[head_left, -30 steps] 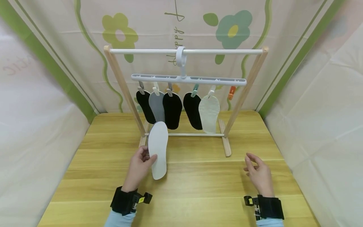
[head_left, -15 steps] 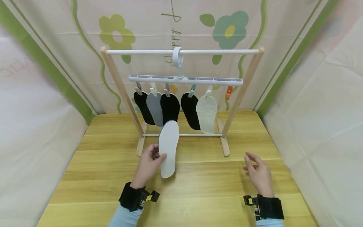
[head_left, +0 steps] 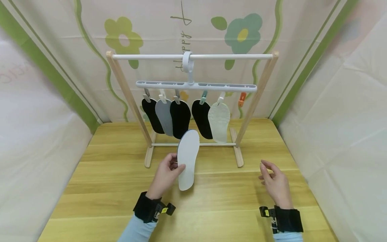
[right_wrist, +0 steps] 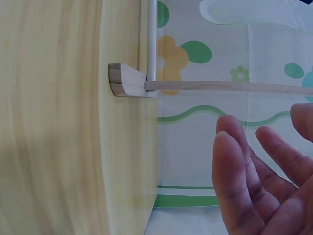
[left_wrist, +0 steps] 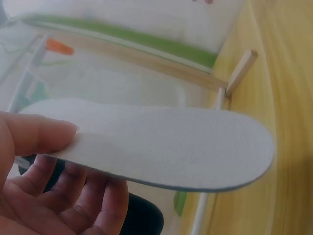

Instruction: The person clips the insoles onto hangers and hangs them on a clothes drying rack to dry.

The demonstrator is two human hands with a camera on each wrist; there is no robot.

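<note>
While we look down from the head camera, our left hand (head_left: 165,174) pinches a white insole (head_left: 187,159) at its left edge, thumb on the face, fingers behind; the insole stands nearly upright above the table (head_left: 105,188), toe toward 12 o'clock, just before the drying rack (head_left: 127,90). Five insoles already hang from the clip bar (head_left: 196,86); an orange clip (head_left: 241,99) at 1 o'clock hangs free. Our right hand (head_left: 273,183) hovers at 3 o'clock, fingers loosely spread, holding nothing.

Left wrist view: thumb (left_wrist: 36,134) presses on top near one end, fingers (left_wrist: 73,200) beneath. Most of the insole sticks out unsupported. Risk, we judge: so short a grip on a floppy piece could let it sag or slip out.

Right wrist view: relaxed fingers (right_wrist: 234,176), rack foot (right_wrist: 128,80) at 11 o'clock. Risk: a careless reach could knock the light rack or set the hanging insoles swinging.
</note>
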